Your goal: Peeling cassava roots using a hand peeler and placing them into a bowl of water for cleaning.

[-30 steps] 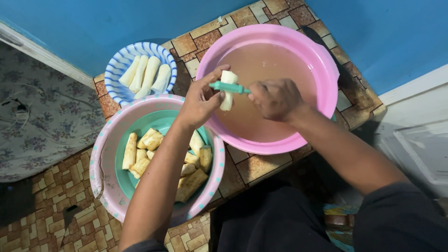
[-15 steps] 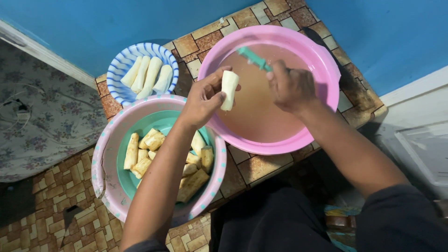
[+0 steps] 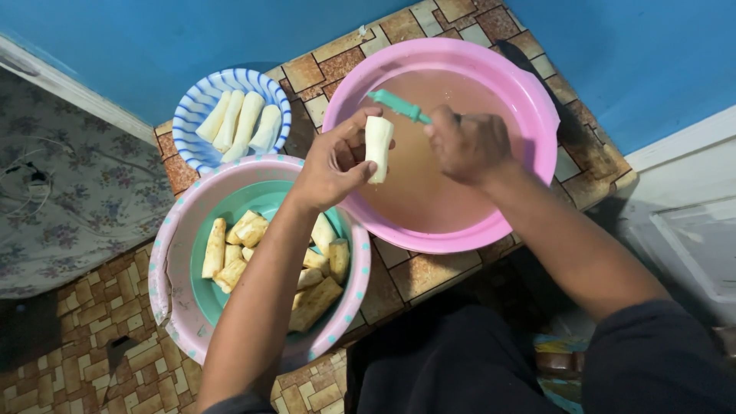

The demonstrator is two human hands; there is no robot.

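Left hand (image 3: 333,165) grips a peeled white root piece (image 3: 378,148) over pink basin (image 3: 537,115) | right hand (image 3: 468,146) grips teal peeler (image 3: 399,105) | four peeled in striped bowl (image 3: 188,126) left of basin (many unpeeled remain nearer, in green bowl (image 3: 201,257)).

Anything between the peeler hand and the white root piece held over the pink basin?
Nothing visible. The left hand holds the peeled root piece upright over the pink basin; the right hand, gripping the teal-handled tool, sits just beside it across open air.
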